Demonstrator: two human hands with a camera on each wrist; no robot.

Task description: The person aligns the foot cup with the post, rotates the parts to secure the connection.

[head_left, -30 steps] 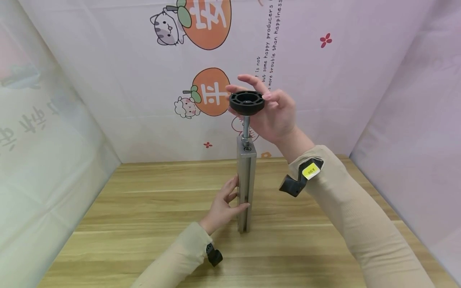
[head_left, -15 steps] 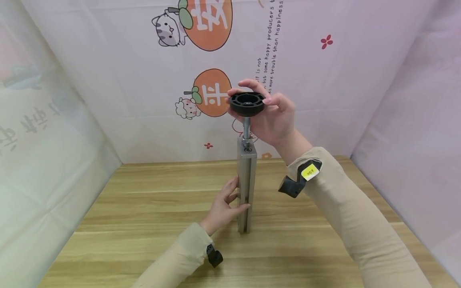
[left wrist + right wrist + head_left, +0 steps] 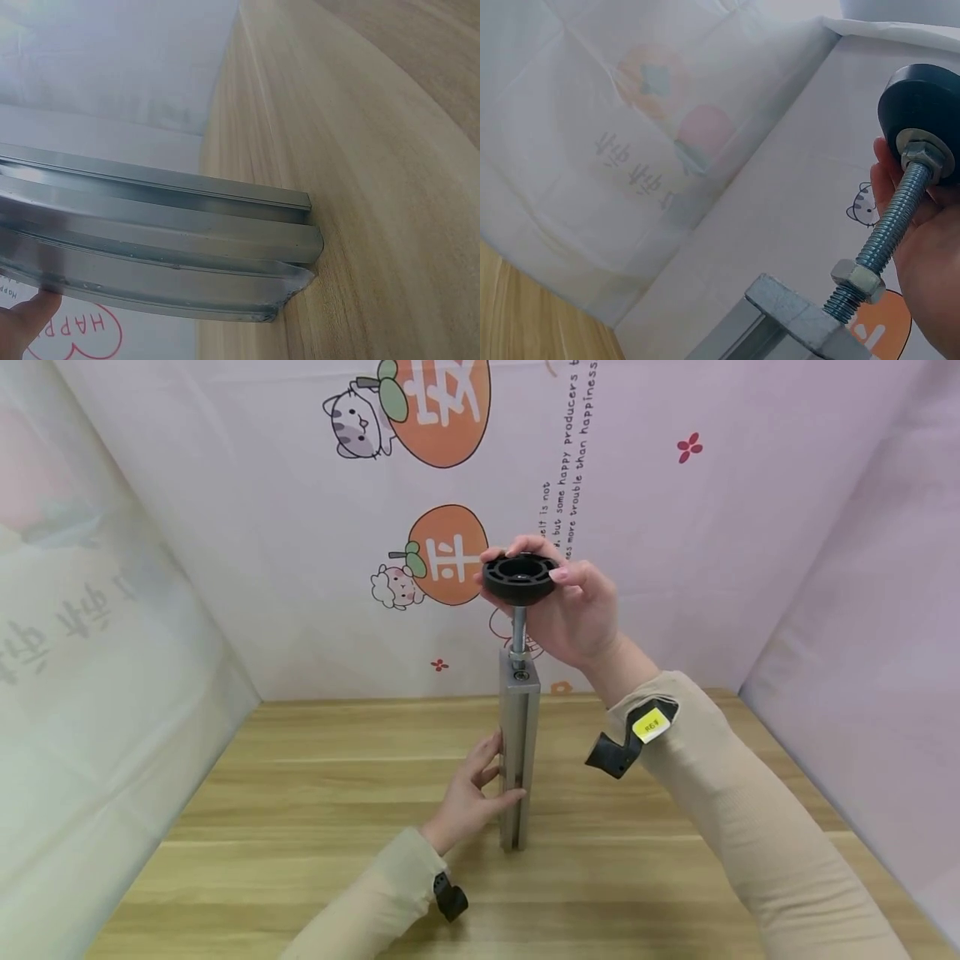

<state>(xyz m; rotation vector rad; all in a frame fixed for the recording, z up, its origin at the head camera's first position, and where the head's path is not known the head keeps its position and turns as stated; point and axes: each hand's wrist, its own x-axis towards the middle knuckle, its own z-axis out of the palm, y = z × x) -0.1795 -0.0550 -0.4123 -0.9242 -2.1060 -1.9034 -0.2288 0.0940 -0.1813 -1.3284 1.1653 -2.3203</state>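
An upright aluminium profile (image 3: 519, 735) stands on the wooden table, its slotted sides and lower end also showing in the left wrist view. My left hand (image 3: 467, 803) holds its lower half between thumb and fingers. A metal end plate (image 3: 802, 315) caps the top. From it rises a threaded rod (image 3: 894, 217) with a hex nut (image 3: 859, 280) just above the plate. On the rod sits a round black levelling foot (image 3: 521, 592), its hollow face upward. My right hand (image 3: 581, 614) grips the foot's rim, thumb at the near right and fingers around the far side; its palm is partly hidden.
The wooden table (image 3: 337, 793) runs back to a white printed cloth wall (image 3: 315, 610). Similar cloth walls stand at left (image 3: 97, 677) and right (image 3: 847, 610). Black wrist cameras (image 3: 618, 752) are strapped over both sleeves.
My right hand's raised fingers have come down and curled closer around the foot's rim. The left hand keeps its hold on the profile. The head view has shifted slightly.
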